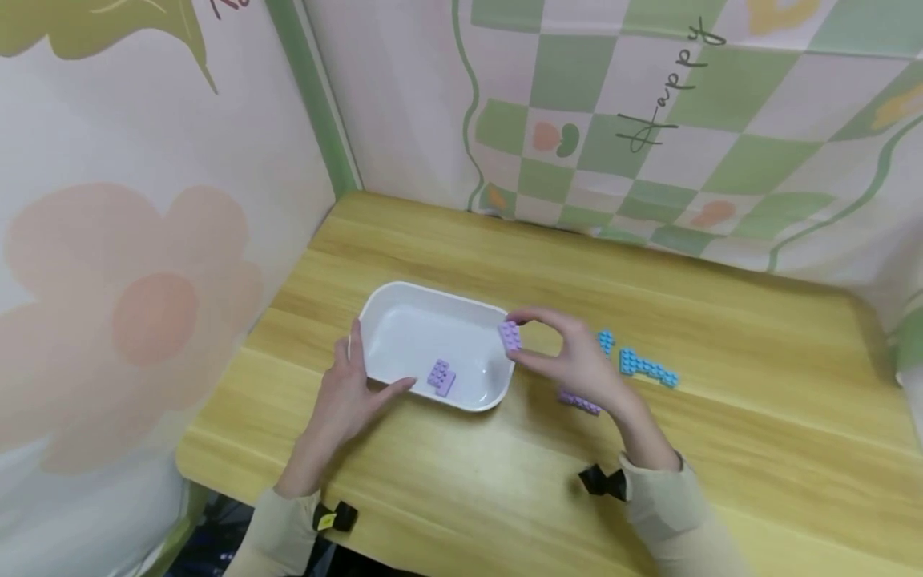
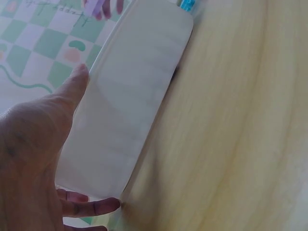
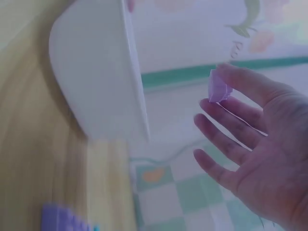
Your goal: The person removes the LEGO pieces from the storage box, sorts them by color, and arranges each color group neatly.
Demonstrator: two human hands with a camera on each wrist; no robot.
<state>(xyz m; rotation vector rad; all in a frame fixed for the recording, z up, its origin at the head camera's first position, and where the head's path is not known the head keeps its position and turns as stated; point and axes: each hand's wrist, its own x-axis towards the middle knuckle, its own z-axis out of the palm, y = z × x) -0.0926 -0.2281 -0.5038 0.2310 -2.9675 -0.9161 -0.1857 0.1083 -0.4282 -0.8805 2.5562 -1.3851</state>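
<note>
A white plastic tub (image 1: 392,336) sits on the table with two purple building blocks (image 1: 437,373) lying near its front wall. My left hand (image 1: 346,405) holds the tub's left front corner, its thumb on the near rim and fingers along the end; the left wrist view shows the thumb against the tub's outer wall (image 2: 130,86). Above the tub's right end, my right hand (image 1: 580,365) pinches another purple building block (image 1: 510,336) between thumb and fingertips. In the right wrist view this block (image 3: 219,86) is clear of the tub's rim.
Right of the tub, a purple block piece (image 1: 580,401) lies partly hidden under the right wrist. Behind that hand are a small blue block (image 1: 606,341) and a longer row of blue blocks (image 1: 649,367). Patterned curtains (image 1: 570,72) hang at the wooden table's back and left edges.
</note>
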